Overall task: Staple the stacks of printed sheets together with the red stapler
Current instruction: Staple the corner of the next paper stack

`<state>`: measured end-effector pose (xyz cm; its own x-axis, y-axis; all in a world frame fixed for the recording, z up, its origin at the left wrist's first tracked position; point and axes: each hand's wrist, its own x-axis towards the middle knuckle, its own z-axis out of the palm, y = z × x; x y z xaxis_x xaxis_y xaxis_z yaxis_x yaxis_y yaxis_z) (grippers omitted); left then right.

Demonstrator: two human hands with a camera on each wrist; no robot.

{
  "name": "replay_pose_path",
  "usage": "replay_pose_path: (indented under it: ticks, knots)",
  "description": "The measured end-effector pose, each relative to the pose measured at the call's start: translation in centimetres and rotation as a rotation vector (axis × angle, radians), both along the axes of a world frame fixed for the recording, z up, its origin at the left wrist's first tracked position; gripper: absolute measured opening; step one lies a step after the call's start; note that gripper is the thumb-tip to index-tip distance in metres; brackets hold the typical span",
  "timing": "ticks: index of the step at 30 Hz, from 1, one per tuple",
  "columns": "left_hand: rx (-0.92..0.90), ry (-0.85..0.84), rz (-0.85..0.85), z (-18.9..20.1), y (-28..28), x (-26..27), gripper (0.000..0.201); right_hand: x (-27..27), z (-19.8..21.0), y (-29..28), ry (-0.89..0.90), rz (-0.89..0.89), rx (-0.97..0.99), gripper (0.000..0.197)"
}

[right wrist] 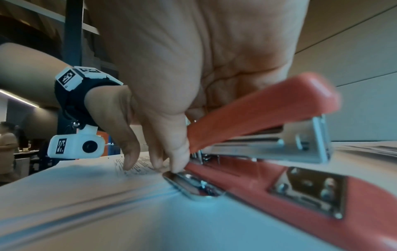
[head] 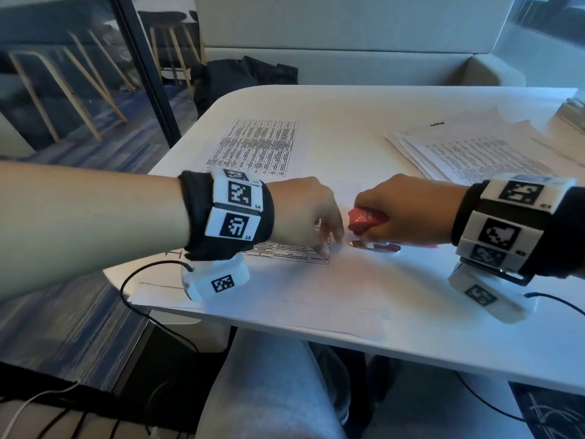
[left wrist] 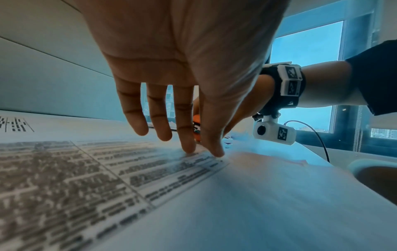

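The red stapler (head: 367,219) is gripped by my right hand (head: 408,210) on the white table (head: 443,318). Its top arm (right wrist: 264,108) is raised above its base (right wrist: 257,176). The mouth faces the corner of a stack of printed sheets (head: 285,250). My left hand (head: 304,213) presses straight fingertips (left wrist: 189,146) on that corner, just left of the stapler (left wrist: 196,126). The stack's edge (right wrist: 133,191) reaches the stapler's metal anvil plate. I cannot tell whether the corner lies inside the mouth.
A second printed sheet (head: 262,147) lies farther back on the table. A fanned pile of printed sheets (head: 474,153) lies at the right rear. A dark bag (head: 243,80) sits on the bench beyond. Cables hang off the near table edge.
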<state>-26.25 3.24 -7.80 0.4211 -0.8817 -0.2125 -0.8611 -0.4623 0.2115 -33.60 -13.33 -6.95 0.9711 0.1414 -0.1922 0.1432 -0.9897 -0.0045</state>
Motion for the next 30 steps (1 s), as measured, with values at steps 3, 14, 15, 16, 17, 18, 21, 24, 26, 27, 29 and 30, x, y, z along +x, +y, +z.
replay_pose_path:
  ticks: [3,14,15,16,17,18,21,24,26,27,29,30]
  knots:
    - [-0.007,0.014,-0.023,-0.35,-0.13,-0.38,0.030,-0.04,-0.06,0.01,0.016,0.016,-0.093,0.026]
    - [-0.024,-0.043,-0.017,-0.81,-0.51,-0.24,0.026,0.07,-0.16,-0.08,0.023,0.083,-0.229,0.038]
    - [-0.029,-0.051,-0.020,-0.86,-0.52,-0.23,0.025,0.11,-0.19,-0.11,0.018,0.088,-0.238,0.038]
    - [-0.029,-0.055,-0.022,-0.90,-0.53,-0.21,0.023,0.15,-0.22,-0.14,0.014,0.091,-0.245,0.038]
    - [-0.027,-0.056,-0.025,-0.89,-0.50,-0.20,0.021,0.19,-0.26,-0.16,0.010,0.094,-0.250,0.038]
    - [-0.025,-0.055,-0.027,-0.89,-0.48,-0.19,0.020,0.21,-0.28,-0.17,0.007,0.096,-0.254,0.037]
    - [-0.027,-0.063,-0.040,-0.86,-0.36,-0.15,0.016,0.32,-0.32,-0.19,0.004,0.103,-0.264,0.037]
    - [-0.016,-0.076,-0.056,-0.78,-0.28,-0.12,0.015,0.43,-0.30,-0.24,0.000,0.113,-0.274,0.038]
    - [-0.015,-0.072,-0.062,-0.78,-0.27,-0.09,0.015,0.47,-0.33,-0.25,-0.008,0.117,-0.276,0.038]
    - [-0.016,-0.068,-0.063,-0.79,-0.25,-0.10,0.016,0.48,-0.34,-0.25,-0.012,0.119,-0.278,0.038]
    - [-0.014,-0.055,-0.065,-0.80,-0.28,-0.10,0.016,0.51,-0.38,-0.24,-0.018,0.121,-0.277,0.037]
    - [-0.012,-0.047,-0.066,-0.79,-0.30,-0.09,0.015,0.50,-0.39,-0.22,-0.017,0.120,-0.274,0.037]
